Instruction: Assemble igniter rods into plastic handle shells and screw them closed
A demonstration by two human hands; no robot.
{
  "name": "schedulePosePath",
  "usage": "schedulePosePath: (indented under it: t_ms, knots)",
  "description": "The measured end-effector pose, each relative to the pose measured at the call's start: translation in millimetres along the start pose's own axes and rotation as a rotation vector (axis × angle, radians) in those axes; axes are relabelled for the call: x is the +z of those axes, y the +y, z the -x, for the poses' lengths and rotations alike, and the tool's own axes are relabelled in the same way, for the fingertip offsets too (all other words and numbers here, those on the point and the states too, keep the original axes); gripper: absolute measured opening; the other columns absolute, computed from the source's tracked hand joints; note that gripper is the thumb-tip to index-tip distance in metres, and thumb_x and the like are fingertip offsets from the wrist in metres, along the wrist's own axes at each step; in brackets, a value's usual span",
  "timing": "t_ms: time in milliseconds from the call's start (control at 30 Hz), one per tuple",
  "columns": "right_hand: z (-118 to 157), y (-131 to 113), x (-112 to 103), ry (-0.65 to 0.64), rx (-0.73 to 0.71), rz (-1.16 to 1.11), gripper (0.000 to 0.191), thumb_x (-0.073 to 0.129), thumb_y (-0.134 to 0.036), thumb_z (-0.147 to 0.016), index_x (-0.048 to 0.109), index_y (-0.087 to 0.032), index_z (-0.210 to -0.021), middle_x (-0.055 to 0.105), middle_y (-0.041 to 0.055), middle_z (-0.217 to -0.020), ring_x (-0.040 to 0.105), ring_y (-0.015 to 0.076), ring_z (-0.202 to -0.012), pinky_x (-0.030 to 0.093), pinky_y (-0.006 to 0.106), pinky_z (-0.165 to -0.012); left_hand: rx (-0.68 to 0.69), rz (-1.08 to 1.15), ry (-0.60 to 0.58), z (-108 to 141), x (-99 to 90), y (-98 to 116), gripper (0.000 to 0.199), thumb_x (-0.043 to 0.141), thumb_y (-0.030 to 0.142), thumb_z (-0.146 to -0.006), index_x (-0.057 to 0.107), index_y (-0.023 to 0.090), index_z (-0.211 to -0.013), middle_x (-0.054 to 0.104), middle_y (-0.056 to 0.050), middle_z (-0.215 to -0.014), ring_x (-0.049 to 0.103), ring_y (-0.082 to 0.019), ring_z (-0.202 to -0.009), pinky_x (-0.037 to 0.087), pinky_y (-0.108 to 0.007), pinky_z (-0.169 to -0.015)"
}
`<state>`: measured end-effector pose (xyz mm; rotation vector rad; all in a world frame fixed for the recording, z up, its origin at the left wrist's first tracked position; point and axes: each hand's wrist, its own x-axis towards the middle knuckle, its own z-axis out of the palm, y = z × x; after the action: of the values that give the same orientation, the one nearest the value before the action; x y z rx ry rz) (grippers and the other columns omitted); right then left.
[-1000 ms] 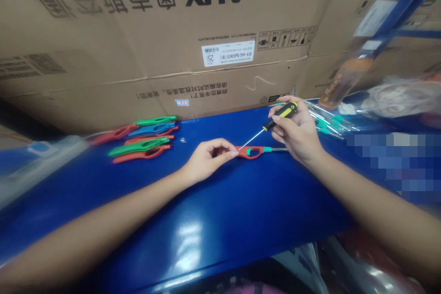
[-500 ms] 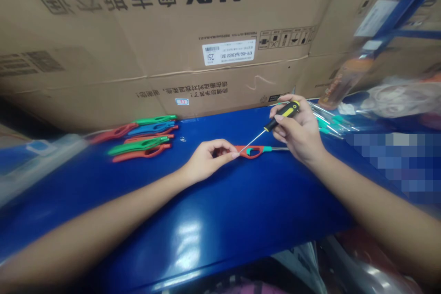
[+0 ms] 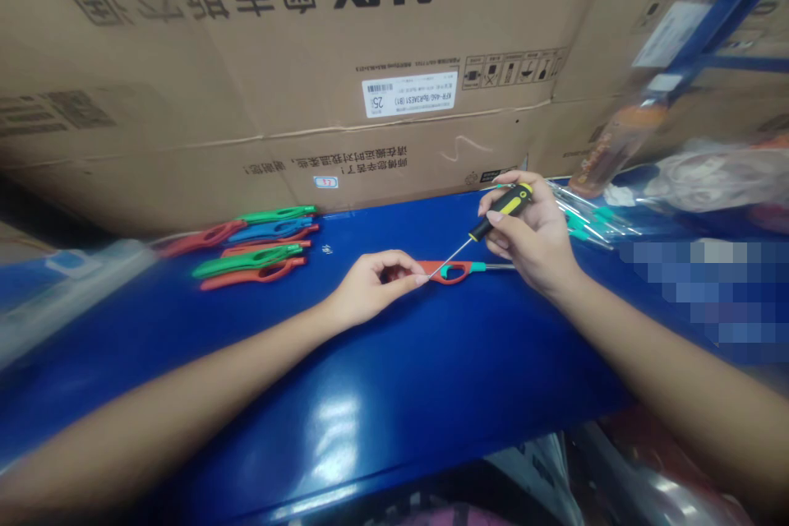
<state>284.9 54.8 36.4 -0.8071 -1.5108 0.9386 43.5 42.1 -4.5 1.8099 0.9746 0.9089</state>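
Observation:
My right hand [image 3: 530,218] is closed round the black and yellow handle of a screwdriver [image 3: 504,208], whose thin shaft slants down to the left. At its tip my left hand [image 3: 382,283] has thumb and forefinger pinched together; whatever is between them is too small to make out. Behind and beside those fingers lies a red gas lighter [image 3: 435,269] with a teal trigger and a metal tube pointing right. My left hand covers part of its handle, and my right hand hides the tube's end.
Several red, green and blue lighter handle shells [image 3: 271,259] lie at left on the blue table [image 3: 265,394], near tiny metal pieces [image 3: 326,248]. Metal tubes with teal parts [image 3: 592,218] lie at right, near a bottle [image 3: 620,144] and a plastic bag [image 3: 696,181]. A cardboard box [image 3: 246,82] stands behind.
My right hand and the screwdriver's handle have shifted slightly left and down. The screwdriver's tip stays at my left fingertips, and my left hand looks unmoved.

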Motion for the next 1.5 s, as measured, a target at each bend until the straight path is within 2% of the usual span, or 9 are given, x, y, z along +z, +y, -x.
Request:
schedulePosePath:
  t_ms: [267, 500, 900, 1500]
  knots:
    - [-3.7, 5.4, -2.2, 0.007, -0.062, -0.134, 0.042, 0.072, -0.037, -0.082, 0.042, -0.032, -0.111, 0.056, -0.0011, -0.092, 0.03, 0.0053, -0.044, 0.028, 0.022, -0.035, -0.003, 0.005, -0.002, -0.7, -0.2, -1.1, 0.025, 0.073, 0.04, -0.083, 0.073, 0.015, -0.087, 0.071, -0.005, -0.084, 0.058, -0.014, -0.072, 0.045, -0.026, -0.067]
    - [-3.4, 5.5, -1.9, 0.01, -0.091, -0.163, 0.041, 0.075, -0.033, -0.081, 0.046, -0.031, -0.11, 0.059, -0.0015, -0.091, 0.035, 0.0052, -0.044, 0.031, 0.021, -0.034, 0.019, -0.013, -0.003, -0.2, 0.1, -1.2, 0.024, 0.073, 0.039, -0.084, 0.073, 0.016, -0.087, 0.07, -0.004, -0.083, 0.057, -0.013, -0.071, 0.045, -0.026, -0.067]
    - [-1.1, 0.9, 0.2, 0.005, -0.114, -0.107, 0.043, 0.077, -0.034, -0.081, 0.047, -0.03, -0.111, 0.057, -0.0008, -0.089, 0.042, 0.0064, -0.047, 0.034, 0.02, -0.032, 0.111, -0.094, -0.001, 0.5, 1.1, 1.9, 0.019, 0.071, 0.034, -0.085, 0.074, 0.015, -0.085, 0.071, -0.006, -0.087, 0.061, -0.014, -0.074, 0.048, -0.027, -0.069]
    - [-1.5, 1.9, 1.8, 0.03, -0.131, -0.051, 0.043, 0.079, -0.035, -0.08, 0.049, -0.028, -0.11, 0.058, 0.0007, -0.089, 0.05, 0.0098, -0.057, 0.042, 0.022, -0.039, 0.252, -0.185, 0.032, 2.5, 3.0, 1.1, 0.014, 0.071, 0.029, -0.087, 0.075, 0.016, -0.086, 0.072, -0.007, -0.087, 0.063, -0.014, -0.076, 0.05, -0.028, -0.072]
